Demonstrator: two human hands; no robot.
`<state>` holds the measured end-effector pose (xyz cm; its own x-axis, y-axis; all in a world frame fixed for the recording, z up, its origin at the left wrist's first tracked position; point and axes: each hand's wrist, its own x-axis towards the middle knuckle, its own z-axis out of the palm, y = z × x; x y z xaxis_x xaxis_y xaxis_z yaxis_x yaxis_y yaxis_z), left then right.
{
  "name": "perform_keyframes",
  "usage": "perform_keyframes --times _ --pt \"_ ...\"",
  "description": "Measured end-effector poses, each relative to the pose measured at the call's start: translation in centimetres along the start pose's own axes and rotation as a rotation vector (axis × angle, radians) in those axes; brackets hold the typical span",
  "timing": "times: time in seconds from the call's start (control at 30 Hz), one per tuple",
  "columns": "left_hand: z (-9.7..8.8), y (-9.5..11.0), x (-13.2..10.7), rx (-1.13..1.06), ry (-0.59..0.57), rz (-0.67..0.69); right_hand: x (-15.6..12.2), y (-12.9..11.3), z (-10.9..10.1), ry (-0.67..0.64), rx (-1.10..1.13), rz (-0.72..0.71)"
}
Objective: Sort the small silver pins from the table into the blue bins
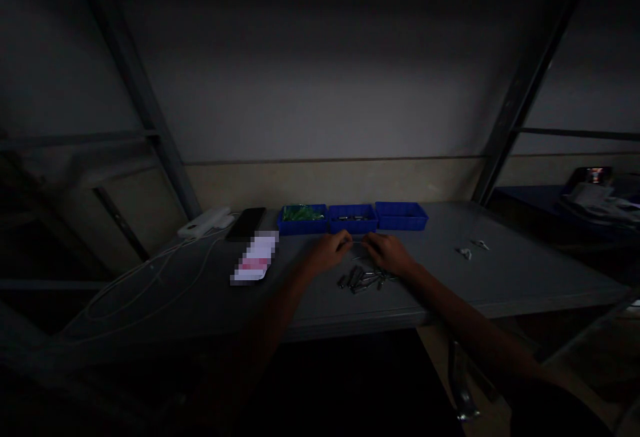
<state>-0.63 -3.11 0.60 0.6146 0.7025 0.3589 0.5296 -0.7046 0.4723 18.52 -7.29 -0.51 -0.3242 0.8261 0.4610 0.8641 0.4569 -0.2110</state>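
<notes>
My left hand (330, 252) and my right hand (390, 252) face each other above the grey table, fingers pinched closed. A thin, pale rod-like piece (357, 243) spans the small gap between them, with its ends hidden in the fingers. The dim light hides what kind of piece it is. Just below the hands lies a loose pile of small shiny metal pieces (364, 279), partly beside my right wrist. Behind the hands stands a blue bin (353, 227) with some metal pieces in it.
Left of that bin is another blue bin (303, 227) with green material; a third blue bin (402, 223) stands right. A lit phone (256, 257), a dark flat device (247, 224), a white power strip (204, 222) and cables lie left. Small white pieces (466, 253) lie right.
</notes>
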Motion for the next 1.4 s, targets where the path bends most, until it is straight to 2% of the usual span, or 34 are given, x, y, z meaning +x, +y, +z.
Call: perform_keyframes --times 0.23,0.5,0.73,1.4 --pt "0.33 -0.55 0.18 -0.008 0.007 0.021 0.03 0.04 -0.03 0.010 0.008 -0.009" --pt "0.12 -0.28 0.06 -0.007 -0.002 0.038 -0.04 0.10 -0.07 0.018 0.035 -0.020" --pt "0.30 -0.41 0.17 -0.042 0.027 0.017 0.08 0.18 0.06 0.009 0.001 0.007" --pt "0.06 0.00 0.08 -0.006 0.000 -0.027 0.01 0.09 0.00 0.010 0.005 0.010"
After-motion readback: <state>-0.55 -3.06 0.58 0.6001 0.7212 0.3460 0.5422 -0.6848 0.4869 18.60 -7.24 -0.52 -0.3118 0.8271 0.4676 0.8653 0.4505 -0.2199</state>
